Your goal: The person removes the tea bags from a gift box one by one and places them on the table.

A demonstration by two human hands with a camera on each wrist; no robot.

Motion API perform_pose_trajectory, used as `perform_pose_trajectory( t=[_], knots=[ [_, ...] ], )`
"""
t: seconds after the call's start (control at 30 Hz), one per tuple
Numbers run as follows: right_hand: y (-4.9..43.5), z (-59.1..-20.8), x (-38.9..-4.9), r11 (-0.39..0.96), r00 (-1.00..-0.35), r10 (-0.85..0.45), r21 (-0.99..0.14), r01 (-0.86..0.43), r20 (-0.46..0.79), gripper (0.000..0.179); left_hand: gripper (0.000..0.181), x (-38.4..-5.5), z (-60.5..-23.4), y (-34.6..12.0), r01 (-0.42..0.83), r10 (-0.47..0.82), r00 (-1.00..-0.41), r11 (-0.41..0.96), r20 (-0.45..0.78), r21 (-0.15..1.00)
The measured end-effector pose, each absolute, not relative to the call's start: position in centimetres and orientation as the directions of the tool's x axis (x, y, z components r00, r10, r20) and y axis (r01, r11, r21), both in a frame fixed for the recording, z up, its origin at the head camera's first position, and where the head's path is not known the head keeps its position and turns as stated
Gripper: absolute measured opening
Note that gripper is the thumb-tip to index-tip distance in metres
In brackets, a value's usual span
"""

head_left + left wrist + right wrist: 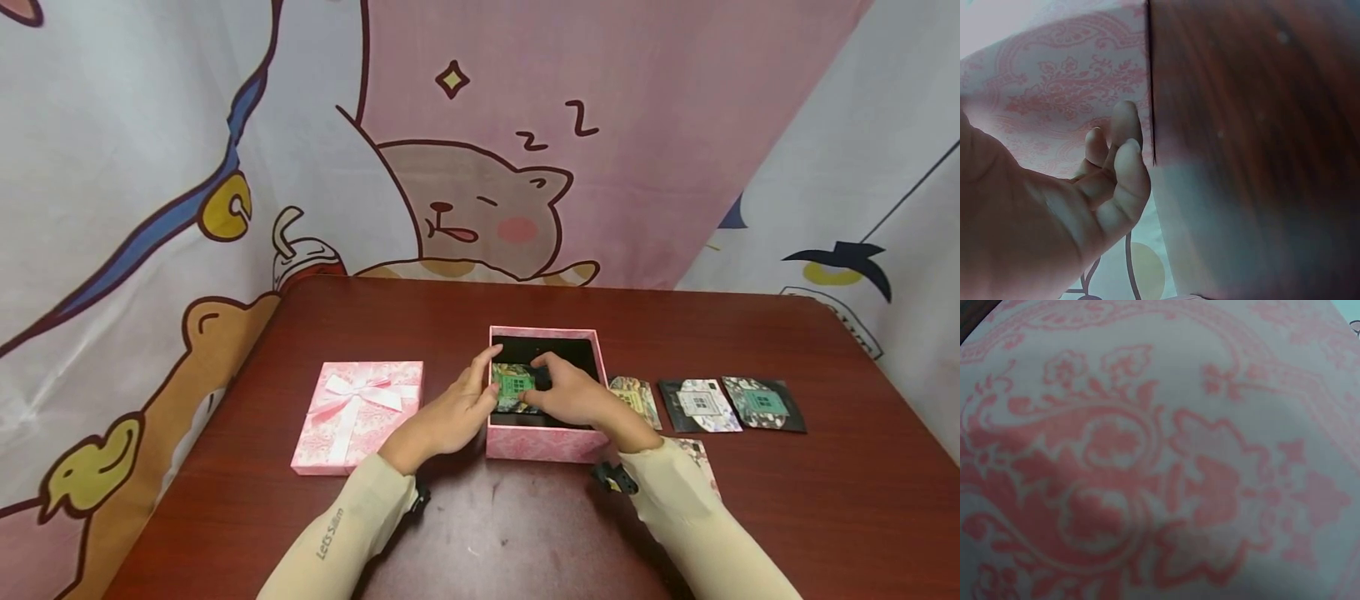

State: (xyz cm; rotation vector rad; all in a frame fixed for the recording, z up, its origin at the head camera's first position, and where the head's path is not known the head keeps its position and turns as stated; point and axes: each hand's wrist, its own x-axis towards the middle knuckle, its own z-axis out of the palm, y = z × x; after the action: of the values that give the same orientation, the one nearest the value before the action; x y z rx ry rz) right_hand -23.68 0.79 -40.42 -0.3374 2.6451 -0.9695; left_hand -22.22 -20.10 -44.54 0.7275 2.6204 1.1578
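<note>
A pink patterned gift box (546, 444) stands uncovered on the table, its inside dark. A packet with a green label (516, 383) lies in the left part of the box. My right hand (573, 396) reaches over the box's right side and pinches the packet's right end with thumb and forefinger. My left hand (457, 408) rests at the left rim, thumb by the packet's left edge. In the left wrist view its other fingers (1124, 181) are loosely bent beside the patterned outer wall (1072, 87). Only a patterned box wall (1160, 456) fills the right wrist view.
The pink lid (360, 417) with a ribbon bow lies on the left. To the right lie packets with a yellow label (633, 400), a white label (701, 404) and a teal label (765, 403). Another packet (693, 454) is partly under the right forearm.
</note>
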Motion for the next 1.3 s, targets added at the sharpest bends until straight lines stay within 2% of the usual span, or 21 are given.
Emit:
perform_pose_trajectory(
  t=[0.7,1.3],
  knots=[
    [0.69,-40.50,-23.59,0.752,-0.954,-0.249,-0.654,-0.082,-0.167,0.061,0.056,-22.10,-44.34,-19.99,0.350,0.488,-0.872,0.566,0.039,0.746],
    [0.69,-40.65,-23.88,0.621,-0.937,-0.336,-0.771,-0.143,-0.097,0.035,0.057,-22.11,-44.49,-20.06,0.356,0.499,-0.866,0.569,0.033,0.741]
  ],
)
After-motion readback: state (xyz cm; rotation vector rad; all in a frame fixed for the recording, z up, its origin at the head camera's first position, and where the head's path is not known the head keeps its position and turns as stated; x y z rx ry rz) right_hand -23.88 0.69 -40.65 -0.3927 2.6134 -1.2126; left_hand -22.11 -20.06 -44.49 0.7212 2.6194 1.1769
